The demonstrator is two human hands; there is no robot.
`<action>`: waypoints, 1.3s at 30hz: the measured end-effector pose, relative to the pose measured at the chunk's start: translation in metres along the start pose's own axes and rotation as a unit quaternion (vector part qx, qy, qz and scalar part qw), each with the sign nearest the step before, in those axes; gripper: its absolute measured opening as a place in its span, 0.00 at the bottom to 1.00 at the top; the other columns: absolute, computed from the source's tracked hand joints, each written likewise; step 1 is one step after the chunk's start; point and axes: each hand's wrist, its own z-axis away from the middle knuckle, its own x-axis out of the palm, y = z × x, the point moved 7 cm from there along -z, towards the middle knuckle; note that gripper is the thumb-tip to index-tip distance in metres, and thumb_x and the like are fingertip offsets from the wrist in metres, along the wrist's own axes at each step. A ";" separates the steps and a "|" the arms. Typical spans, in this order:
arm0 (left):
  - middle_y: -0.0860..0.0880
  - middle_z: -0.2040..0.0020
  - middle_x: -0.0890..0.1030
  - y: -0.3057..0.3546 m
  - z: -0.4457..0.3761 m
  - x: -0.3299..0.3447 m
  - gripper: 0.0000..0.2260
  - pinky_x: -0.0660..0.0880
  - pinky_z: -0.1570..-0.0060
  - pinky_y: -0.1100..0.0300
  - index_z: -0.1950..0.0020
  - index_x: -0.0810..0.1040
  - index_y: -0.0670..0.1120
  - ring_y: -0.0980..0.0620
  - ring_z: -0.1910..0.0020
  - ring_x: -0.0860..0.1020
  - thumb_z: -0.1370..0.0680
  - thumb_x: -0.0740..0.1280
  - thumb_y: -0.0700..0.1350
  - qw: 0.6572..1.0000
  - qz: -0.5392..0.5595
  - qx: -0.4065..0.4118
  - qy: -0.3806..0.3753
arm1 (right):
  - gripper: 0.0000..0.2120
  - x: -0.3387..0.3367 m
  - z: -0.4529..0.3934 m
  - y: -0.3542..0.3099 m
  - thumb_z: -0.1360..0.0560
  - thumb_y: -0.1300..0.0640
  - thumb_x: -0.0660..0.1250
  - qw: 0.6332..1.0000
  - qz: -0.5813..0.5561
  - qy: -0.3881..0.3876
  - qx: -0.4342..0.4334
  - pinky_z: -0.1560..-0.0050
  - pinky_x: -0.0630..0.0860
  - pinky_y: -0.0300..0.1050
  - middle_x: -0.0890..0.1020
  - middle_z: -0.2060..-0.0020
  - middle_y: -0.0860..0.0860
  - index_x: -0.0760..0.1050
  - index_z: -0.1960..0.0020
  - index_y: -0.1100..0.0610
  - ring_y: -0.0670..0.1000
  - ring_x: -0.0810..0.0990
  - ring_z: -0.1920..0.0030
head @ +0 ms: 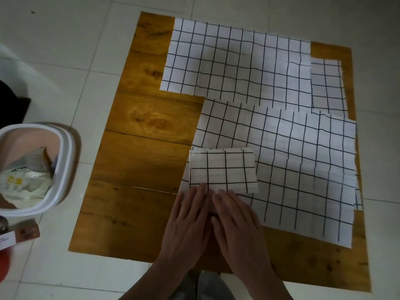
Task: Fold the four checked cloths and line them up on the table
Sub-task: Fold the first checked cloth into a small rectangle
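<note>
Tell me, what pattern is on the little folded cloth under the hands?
The folded cloth is white with a black grid of squares, seen in the head view.

A wooden table point(138, 169) fills the middle of the frame, on a pale tiled floor point(65, 50). A folded checked cloth point(223, 171) sits low centre, on a larger spread cloth point(303, 169) at right. Another spread cloth point(233, 61) lies at upper centre, partly over a smaller one point(326, 83) at upper right. The left hand point(190, 221) and right hand point(236, 224) lie flat, side by side, fingers point(200, 191) on the folded cloth's near edge. A white bin point(65, 161) stands at the left edge.
</note>
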 end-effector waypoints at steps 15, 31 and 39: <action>0.45 0.15 0.57 -0.002 0.006 0.000 0.27 0.56 0.21 0.42 0.15 0.58 0.45 0.46 0.16 0.55 0.12 0.47 0.56 0.999 0.021 -0.040 0.006 | 0.36 0.025 0.001 0.022 0.15 0.33 0.46 0.991 0.078 -0.102 -0.029 0.22 0.56 0.57 0.55 0.16 0.53 0.54 0.16 0.56 0.52 0.53 0.17; 0.45 0.15 0.55 0.000 0.007 -0.005 0.27 0.56 0.20 0.41 0.15 0.56 0.46 0.45 0.15 0.53 0.12 0.46 0.56 0.997 0.032 -0.067 0.023 | 0.35 0.009 0.014 0.069 0.15 0.34 0.45 0.992 0.075 -0.070 0.067 0.20 0.52 0.57 0.58 0.18 0.54 0.57 0.17 0.56 0.54 0.57 0.18; 0.45 0.38 0.76 -0.007 -0.026 -0.039 0.16 0.73 0.41 0.50 0.32 0.74 0.46 0.47 0.39 0.74 0.16 0.63 0.53 0.974 0.077 -0.180 0.115 | 0.18 -0.021 -0.022 0.071 0.16 0.46 0.57 0.996 0.026 0.005 0.087 0.33 0.72 0.55 0.78 0.38 0.54 0.77 0.36 0.56 0.56 0.76 0.38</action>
